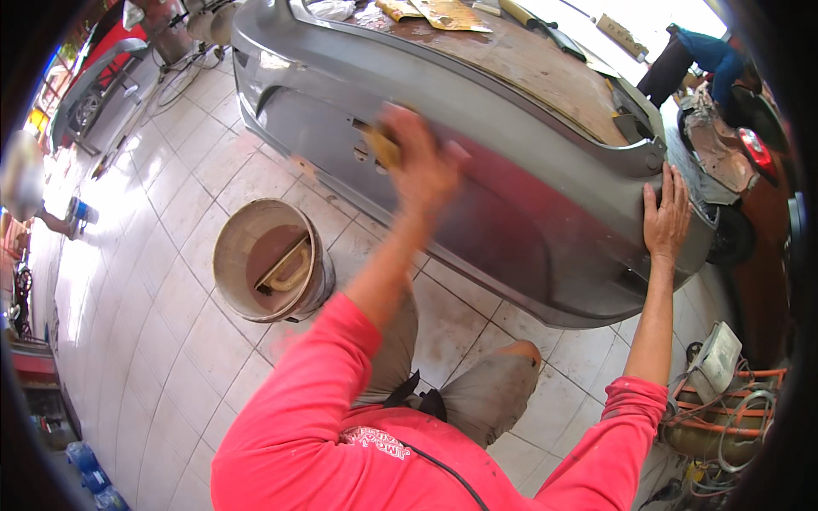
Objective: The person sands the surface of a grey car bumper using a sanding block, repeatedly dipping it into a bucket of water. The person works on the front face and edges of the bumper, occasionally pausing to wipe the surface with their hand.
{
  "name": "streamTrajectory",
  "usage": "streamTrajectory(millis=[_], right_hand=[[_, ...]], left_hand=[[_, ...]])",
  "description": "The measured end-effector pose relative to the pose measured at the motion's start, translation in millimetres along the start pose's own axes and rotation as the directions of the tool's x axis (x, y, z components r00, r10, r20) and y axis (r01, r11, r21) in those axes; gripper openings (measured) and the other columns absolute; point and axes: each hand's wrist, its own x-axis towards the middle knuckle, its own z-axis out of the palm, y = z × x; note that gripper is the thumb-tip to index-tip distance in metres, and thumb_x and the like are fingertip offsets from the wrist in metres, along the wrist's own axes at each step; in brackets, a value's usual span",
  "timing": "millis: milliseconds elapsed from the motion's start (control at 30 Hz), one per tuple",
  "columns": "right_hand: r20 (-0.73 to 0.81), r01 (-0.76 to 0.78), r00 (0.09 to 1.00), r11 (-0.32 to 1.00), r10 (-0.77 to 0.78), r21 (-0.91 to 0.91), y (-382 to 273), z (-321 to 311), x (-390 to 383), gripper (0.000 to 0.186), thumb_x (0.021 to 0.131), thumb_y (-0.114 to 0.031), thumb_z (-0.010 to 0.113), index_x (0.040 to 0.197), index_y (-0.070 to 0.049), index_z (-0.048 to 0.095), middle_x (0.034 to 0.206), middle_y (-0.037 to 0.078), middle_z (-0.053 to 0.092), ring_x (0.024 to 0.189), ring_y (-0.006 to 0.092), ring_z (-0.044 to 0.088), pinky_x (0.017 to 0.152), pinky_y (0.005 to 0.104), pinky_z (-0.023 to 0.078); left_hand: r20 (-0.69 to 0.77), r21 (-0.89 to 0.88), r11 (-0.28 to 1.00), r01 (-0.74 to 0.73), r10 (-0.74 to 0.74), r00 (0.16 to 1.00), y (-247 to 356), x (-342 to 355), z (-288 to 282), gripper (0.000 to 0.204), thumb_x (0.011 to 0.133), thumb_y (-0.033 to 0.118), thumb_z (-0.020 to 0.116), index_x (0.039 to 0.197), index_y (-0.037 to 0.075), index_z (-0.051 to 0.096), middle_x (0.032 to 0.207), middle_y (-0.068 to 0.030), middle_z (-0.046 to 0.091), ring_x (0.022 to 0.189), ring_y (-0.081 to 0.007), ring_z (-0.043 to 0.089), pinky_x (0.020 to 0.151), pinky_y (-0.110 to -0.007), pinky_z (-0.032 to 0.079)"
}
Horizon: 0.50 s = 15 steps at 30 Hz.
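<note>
A grey car bumper [545, 157] with a reddish patch near its middle lies across in front of me. My left hand [419, 162], smeared by motion, is on its face with a yellow-brown piece of sandpaper [383, 152] in its fingers. Beside the sandpaper are small dark cut-outs in the bumper. My right hand [669, 213] rests flat on the bumper's right end, fingers stretched out. Below my left forearm a pale bucket [223, 279] stands on the floor. Murky brown water fills its bottom, with a long loop-handled block [290, 271] leaning inside.
Behind the bumper is a worn brown tabletop [511, 64] bearing yellowish sheets [452, 14]. An orange-framed machine with hoses [733, 417] stands at the lower right. Another person [711, 55] bends at the far right, near a red lamp [755, 149]. Blue bottles [85, 464] lie lower left.
</note>
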Motion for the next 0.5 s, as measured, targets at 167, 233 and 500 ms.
streamTrajectory(millis=[167, 233, 500], right_hand=[[-0.043, 0.062, 0.997, 0.994, -0.058, 0.085, 9, 6, 3, 0.064, 0.110, -0.053, 0.052, 0.165, -0.021, 0.045, 0.168, 0.009, 0.046, 0.155, 0.0323, 0.041, 0.126, 0.0546, 0.031], [-0.046, 0.038, 0.998, 0.997, -0.035, 0.064, 10, 4, -1, 0.064, 0.109, -0.054, 0.053, 0.164, -0.021, 0.047, 0.166, 0.009, 0.048, 0.155, 0.0322, 0.042, 0.124, 0.0542, 0.033], [-0.066, 0.021, 0.998, 0.998, -0.017, 0.051, 5, 5, 2, 0.064, 0.108, -0.054, 0.055, 0.163, -0.023, 0.049, 0.165, 0.007, 0.050, 0.153, 0.0297, 0.044, 0.122, 0.0530, 0.036]], left_hand=[[0.540, -0.400, 0.908, -0.126, 0.345, 0.768, 127, -99, -12, 0.100, 0.101, 0.063, 0.057, 0.170, -0.002, 0.023, 0.178, -0.0289, 0.014, 0.167, -0.0457, 0.004, 0.133, -0.059, 0.011], [0.473, -0.230, 0.947, -0.224, 0.310, 0.825, 59, -54, -30, 0.100, 0.100, 0.061, 0.060, 0.170, -0.001, 0.024, 0.178, -0.0288, 0.015, 0.167, -0.0442, 0.007, 0.133, -0.056, 0.013], [0.097, -0.057, 0.988, 0.143, -0.138, 0.986, -19, 28, -15, 0.101, 0.104, 0.048, 0.064, 0.170, -0.007, 0.011, 0.177, -0.0335, 0.006, 0.166, -0.0471, 0.002, 0.134, -0.052, 0.010]])
